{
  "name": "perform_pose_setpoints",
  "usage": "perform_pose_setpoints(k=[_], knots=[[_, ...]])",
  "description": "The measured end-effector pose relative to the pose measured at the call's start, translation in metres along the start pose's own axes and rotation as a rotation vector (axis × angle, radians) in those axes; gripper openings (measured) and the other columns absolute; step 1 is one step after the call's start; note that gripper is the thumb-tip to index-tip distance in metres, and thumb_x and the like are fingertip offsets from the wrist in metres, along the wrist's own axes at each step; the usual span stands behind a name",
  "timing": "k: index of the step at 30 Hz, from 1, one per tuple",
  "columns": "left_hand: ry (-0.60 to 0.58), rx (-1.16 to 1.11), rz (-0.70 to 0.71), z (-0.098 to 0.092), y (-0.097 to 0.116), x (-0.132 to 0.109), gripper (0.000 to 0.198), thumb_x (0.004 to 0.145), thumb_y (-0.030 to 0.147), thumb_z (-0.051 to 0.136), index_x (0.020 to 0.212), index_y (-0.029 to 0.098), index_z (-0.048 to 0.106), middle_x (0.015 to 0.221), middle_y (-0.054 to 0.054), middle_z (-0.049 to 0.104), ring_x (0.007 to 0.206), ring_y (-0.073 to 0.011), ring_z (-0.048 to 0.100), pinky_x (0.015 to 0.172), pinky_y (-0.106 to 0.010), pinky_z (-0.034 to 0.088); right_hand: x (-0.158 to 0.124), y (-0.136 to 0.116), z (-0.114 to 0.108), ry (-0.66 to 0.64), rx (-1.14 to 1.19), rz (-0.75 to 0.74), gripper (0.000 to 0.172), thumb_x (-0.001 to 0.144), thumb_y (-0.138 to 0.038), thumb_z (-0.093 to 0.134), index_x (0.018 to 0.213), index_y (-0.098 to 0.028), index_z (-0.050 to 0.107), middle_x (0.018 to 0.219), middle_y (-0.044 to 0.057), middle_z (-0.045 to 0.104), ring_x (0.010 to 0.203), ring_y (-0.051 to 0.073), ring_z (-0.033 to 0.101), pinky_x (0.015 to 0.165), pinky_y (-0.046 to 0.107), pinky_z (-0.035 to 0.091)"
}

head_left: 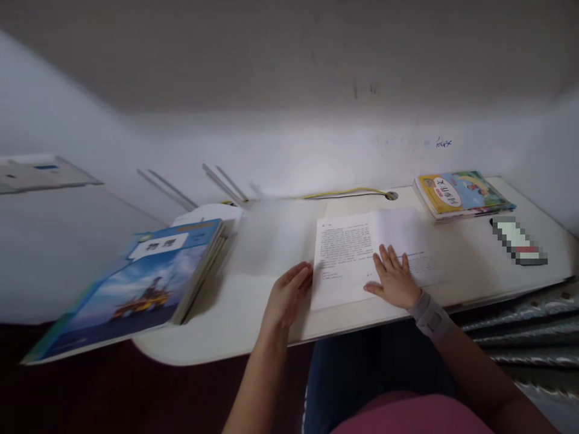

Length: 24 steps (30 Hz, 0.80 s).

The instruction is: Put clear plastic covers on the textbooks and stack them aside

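Note:
An open book point(344, 259) with printed pages lies on the white desk in front of me. My right hand point(393, 277) rests flat on its right page, fingers spread, with a grey band around the wrist. Beside the book's left edge is my left hand point(289, 294), its fingers bent and close together near the page edge. Whether those fingers pinch any paper cannot be made out.
A stack of books with a blue cover point(149, 283) stands on the desk's left end. Colourful booklets point(461, 193) and a phone point(518, 241) lie at the right. A yellow cable point(344, 193) runs along the wall to a hole.

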<state>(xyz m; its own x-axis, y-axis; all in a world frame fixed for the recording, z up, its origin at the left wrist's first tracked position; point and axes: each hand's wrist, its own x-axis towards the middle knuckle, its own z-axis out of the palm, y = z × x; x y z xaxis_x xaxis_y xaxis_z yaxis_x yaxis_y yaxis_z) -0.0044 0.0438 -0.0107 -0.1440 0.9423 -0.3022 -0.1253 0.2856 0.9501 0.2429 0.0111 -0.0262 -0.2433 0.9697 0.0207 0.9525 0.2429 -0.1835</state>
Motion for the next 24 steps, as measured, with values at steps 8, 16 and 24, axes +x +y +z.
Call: perform_pose_setpoints(k=[8,16,24], knots=[[-0.109,-0.145,-0.068,0.008,0.017,0.0,0.028,0.07,0.026,0.067,0.092,0.01,0.064,0.09,-0.011,0.071,0.084,-0.0197,0.067,0.077,-0.032,0.054,0.0,0.0,0.003,0.012,0.008,0.008,0.082,0.085,-0.067,0.03,0.143,-0.01,0.028,0.152,0.018,0.013,0.139,0.036,0.012,0.105,0.064,0.014],[-0.276,-0.215,-0.108,0.035,0.03,-0.021,0.041,0.063,0.026,0.067,0.101,0.014,0.064,0.09,-0.007,0.072,0.074,-0.0178,0.066,0.058,-0.023,0.052,0.004,0.0,-0.018,-0.053,0.021,-0.015,0.073,0.085,-0.064,0.036,0.136,-0.011,0.04,0.149,0.021,0.023,0.135,0.039,0.024,0.098,0.065,0.028],[-0.499,-0.126,0.06,0.098,0.074,-0.039,0.05,0.064,0.027,0.066,0.111,0.01,0.063,0.08,-0.006,0.071,0.063,-0.0152,0.062,0.054,-0.022,0.046,0.01,0.032,-0.047,0.026,0.584,-0.087,0.053,0.094,-0.047,0.028,0.132,-0.014,0.044,0.133,0.014,0.051,0.122,0.021,0.047,0.101,0.038,0.036]])
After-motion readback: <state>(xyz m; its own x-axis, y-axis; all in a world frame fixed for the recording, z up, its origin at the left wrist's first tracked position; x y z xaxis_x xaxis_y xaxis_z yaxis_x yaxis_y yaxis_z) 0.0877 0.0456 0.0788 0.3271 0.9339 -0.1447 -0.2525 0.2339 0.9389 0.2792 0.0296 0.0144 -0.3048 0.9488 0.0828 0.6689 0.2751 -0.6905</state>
